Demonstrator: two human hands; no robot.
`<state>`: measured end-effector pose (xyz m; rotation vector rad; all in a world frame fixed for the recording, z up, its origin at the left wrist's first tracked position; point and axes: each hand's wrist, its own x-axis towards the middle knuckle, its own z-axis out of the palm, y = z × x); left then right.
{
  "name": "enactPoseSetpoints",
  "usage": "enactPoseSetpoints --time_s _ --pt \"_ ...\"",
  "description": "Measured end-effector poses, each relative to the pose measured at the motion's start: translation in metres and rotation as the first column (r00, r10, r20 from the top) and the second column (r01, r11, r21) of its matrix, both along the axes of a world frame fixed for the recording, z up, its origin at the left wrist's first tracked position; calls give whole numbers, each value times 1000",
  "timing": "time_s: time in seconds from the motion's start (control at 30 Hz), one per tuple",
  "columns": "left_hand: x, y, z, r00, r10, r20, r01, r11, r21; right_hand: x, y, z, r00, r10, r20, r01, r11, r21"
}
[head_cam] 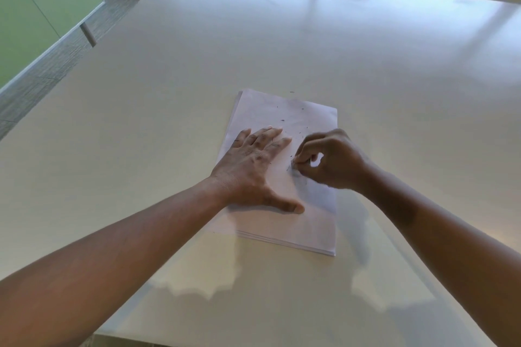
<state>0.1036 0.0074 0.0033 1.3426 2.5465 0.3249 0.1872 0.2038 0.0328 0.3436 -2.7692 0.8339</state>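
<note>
The stack of paper (282,113) lay flat in the near half of the counter (253,36). The left hand (253,160) rested on the top sheet with straight, spread fingers, its grip wide and holding nothing, pinning the stack. The right hand (329,160) had a narrow grip, thumb and fingertips pinched on a small white piece (317,160), probably an eraser, pressed to the sheet at a grey smudge (304,180). Dark crumbs (303,136) lay scattered over the far half of the sheet, with one just beyond its far edge. Judged from this, the rubbing-out was well under way but unfinished: the smudge remained, and the crumbs were not yet cleared.
</note>
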Motion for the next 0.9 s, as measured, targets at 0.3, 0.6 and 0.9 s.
enactPoseSetpoints --time_s 0.3,0.6,0.9 --pt "0 0 0 1000 2 17 -2 1000 4 16 -9 -3 993 105 58 -100 992 -72" --pt "0 0 1 1000 -4 13 4 1000 -16 -2 1 -2 999 5 -36 -6 1000 -9" --pt "0 0 1 1000 -10 16 11 1000 -10 -4 4 4 971 241 7 -241 967 78"
